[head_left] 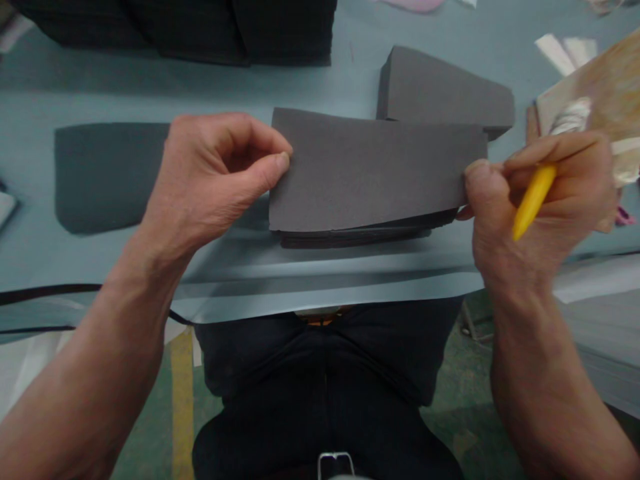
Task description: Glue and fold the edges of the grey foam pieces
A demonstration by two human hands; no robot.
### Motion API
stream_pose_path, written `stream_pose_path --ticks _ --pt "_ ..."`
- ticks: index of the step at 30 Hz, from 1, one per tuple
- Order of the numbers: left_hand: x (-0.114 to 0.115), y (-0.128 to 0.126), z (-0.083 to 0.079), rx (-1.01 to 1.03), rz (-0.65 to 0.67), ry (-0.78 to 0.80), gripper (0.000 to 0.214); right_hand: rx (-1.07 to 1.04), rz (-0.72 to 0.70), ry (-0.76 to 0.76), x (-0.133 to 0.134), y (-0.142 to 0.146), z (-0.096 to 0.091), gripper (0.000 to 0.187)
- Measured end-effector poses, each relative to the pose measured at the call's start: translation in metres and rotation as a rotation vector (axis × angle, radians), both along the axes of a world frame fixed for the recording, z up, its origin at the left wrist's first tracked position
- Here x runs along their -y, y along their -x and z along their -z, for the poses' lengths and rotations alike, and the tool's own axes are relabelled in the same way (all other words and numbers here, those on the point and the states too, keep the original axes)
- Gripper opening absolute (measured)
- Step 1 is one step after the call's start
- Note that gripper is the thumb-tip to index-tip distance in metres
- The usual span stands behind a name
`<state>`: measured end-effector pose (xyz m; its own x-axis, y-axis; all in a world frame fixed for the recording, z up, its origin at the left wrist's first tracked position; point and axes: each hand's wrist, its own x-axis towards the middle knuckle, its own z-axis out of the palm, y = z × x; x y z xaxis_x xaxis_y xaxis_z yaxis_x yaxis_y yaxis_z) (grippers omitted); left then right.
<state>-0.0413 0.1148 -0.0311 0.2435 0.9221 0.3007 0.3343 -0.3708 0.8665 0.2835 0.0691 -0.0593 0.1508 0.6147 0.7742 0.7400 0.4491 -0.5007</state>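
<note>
A grey flat sheet (375, 173) is stretched between my two hands above a small pile of similar sheets (350, 240). My left hand (225, 167) pinches its left edge between thumb and forefinger. At the right end, the thumb and fingers of my right hand (540, 187) grip the sheet's corner. That same hand also has a yellow pen-like tool (535, 200) tucked in it, its tip pointing down. Left of my left hand lies a single dark sheet (105, 177) on the table, partly hidden by the wrist. What the sheets are made of I cannot tell.
Behind the pile stands another stack of grey pieces (445, 90). Tall black stacks (200, 30) fill the back left. At the right are a brownish board (610, 87) and pale strips (565, 53). The blue-grey table covering (325, 273) ends just before my lap.
</note>
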Motion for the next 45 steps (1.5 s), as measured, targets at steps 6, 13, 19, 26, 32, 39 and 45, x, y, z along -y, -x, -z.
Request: stream_pose_path --ticks 6,13,19,26,32,39,45 --pt "0.000 -0.001 0.001 0.014 -0.019 0.016 0.017 0.023 0.039 0.017 0.000 0.000 0.001 0.025" --pt "0.001 0.000 0.004 0.014 -0.027 0.008 0.015 0.020 0.018 -0.010 0.000 0.003 -0.002 0.021" --pt "0.001 -0.002 0.006 0.020 -0.025 0.012 0.014 0.037 0.046 -0.005 0.001 0.002 -0.001 0.023" --pt "0.002 -0.003 0.006 -0.039 -0.065 -0.034 0.019 0.010 0.051 0.048 0.002 0.000 0.000 0.024" --pt "0.001 -0.003 0.010 -0.062 -0.069 -0.063 0.014 0.005 0.083 0.068 0.002 0.000 0.002 0.031" --pt "0.002 -0.001 0.010 -0.064 -0.041 -0.085 0.010 0.026 0.008 0.045 0.001 -0.001 0.003 0.029" --pt "0.003 0.002 0.009 -0.160 -0.063 -0.157 0.019 -0.008 -0.031 0.094 0.003 0.006 -0.002 0.019"
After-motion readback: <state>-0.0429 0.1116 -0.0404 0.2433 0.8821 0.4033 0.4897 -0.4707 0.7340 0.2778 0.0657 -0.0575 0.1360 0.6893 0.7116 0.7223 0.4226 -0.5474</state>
